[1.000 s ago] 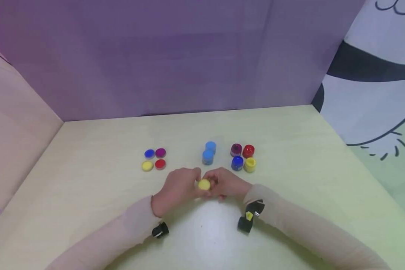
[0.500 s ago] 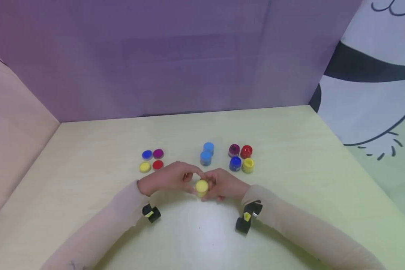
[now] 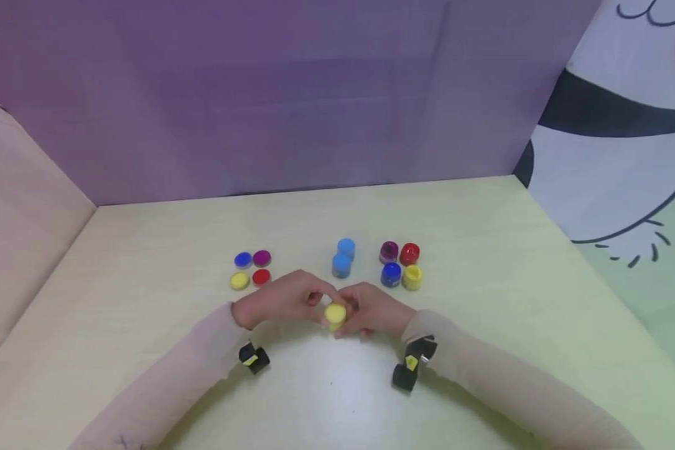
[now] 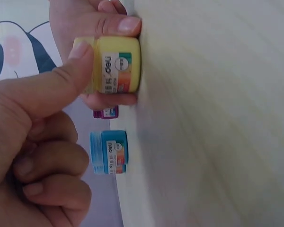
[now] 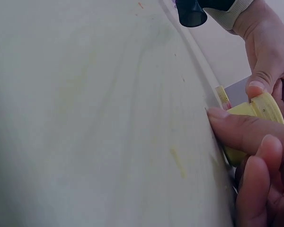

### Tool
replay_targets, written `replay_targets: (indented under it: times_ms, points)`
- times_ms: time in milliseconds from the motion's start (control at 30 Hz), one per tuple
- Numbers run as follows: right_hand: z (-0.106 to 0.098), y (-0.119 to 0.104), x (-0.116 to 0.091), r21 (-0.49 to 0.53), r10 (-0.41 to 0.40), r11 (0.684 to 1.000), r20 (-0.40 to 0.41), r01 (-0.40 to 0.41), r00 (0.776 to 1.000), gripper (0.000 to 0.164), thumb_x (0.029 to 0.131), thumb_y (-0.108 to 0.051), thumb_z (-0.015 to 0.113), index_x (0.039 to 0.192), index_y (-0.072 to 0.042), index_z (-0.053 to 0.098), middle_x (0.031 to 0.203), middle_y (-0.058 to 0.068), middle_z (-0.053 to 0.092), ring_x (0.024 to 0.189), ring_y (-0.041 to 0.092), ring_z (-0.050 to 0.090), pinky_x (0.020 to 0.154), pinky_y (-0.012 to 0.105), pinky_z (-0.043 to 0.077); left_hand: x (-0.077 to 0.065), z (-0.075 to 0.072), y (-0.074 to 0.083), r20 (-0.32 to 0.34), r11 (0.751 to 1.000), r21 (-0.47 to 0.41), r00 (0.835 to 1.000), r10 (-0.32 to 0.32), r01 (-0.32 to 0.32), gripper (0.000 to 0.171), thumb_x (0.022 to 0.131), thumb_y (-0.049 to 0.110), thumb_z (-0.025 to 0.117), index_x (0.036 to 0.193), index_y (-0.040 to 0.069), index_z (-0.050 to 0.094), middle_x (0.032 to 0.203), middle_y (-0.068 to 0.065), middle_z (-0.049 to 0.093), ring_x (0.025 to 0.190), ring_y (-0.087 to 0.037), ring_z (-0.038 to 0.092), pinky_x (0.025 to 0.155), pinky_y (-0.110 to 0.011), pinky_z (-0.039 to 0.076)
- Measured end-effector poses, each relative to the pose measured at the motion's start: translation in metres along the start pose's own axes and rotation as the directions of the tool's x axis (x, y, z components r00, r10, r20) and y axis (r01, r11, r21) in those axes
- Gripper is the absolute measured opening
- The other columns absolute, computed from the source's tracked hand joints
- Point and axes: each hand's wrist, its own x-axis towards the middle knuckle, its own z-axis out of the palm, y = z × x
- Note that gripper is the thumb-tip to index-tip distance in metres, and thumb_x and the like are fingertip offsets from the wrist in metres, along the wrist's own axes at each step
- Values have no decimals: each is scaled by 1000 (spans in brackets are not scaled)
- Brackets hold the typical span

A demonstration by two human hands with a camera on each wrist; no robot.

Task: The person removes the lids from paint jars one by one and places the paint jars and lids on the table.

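Between my two hands stands a small yellow paint jar (image 3: pixel 335 316) with a pale yellow lid (image 4: pixel 84 66) on top. My right hand (image 3: pixel 378 309) grips the jar's body between thumb and fingers, low over the table. The left hand (image 3: pixel 292 296) has its thumb (image 4: pixel 61 82) on the lid's edge and its index finger at the far side, pinching the lid. Its other fingers are curled in. The right wrist view shows the jar's yellow body (image 5: pixel 241 109) behind the right fingers, with the left thumb on the lid.
Blue, purple, yellow and red lids (image 3: pixel 261 277) lie at the left. Two light blue jars (image 3: pixel 341 265) stand beyond my hands. Uncovered purple, red, dark blue and yellow jars (image 3: pixel 412 277) stand to their right. A purple wall (image 3: pixel 292 112) rises behind the table (image 3: pixel 163 250).
My left hand has shifted left and turned at the lid, baring more of the jar between the hands. The right hand keeps its hold; the other jars and lids stay put.
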Motion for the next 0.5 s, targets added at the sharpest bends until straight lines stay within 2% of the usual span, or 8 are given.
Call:
replay_targets:
  times_ms: [133, 267, 367, 500]
  points:
    - [-1, 0, 0, 5, -7, 1000, 0, 7, 1000, 27, 73, -14, 81, 92, -12, 63, 72, 2, 59, 47, 14, 48, 48, 22, 42, -1, 2, 6, -61, 997, 72, 998, -17, 21, 36, 77, 15, 78, 112, 20, 69, 56, 7, 32, 52, -8, 34, 53, -20, 29]
    - [-2, 1, 0, 26, -14, 1000, 3, 14, 1000, 26, 73, -12, 80, 91, -10, 61, 70, 2, 57, 47, 14, 47, 48, 22, 42, -1, 7, 12, -121, 986, 145, 991, -63, 81, 34, 76, 19, 79, 108, 17, 70, 59, 8, 38, 56, -8, 37, 54, -20, 31]
    - [-1, 1, 1, 42, -21, 999, 10, 21, 1000, 24, 74, -9, 79, 89, -10, 61, 72, 1, 57, 47, 14, 47, 48, 22, 41, -2, 14, 17, -179, 970, 198, 978, -107, 143, 29, 76, 22, 79, 103, 15, 70, 59, 8, 41, 56, -8, 39, 54, -20, 32]
    - [1, 1, 0, 49, -26, 998, 17, 25, 1000, 22, 75, -7, 77, 91, -11, 63, 74, 0, 60, 46, 13, 47, 47, 21, 41, -3, 24, 26, -252, 946, 219, 951, -180, 238, 26, 76, 24, 78, 95, 10, 68, 57, 7, 44, 56, -9, 42, 56, -21, 36]
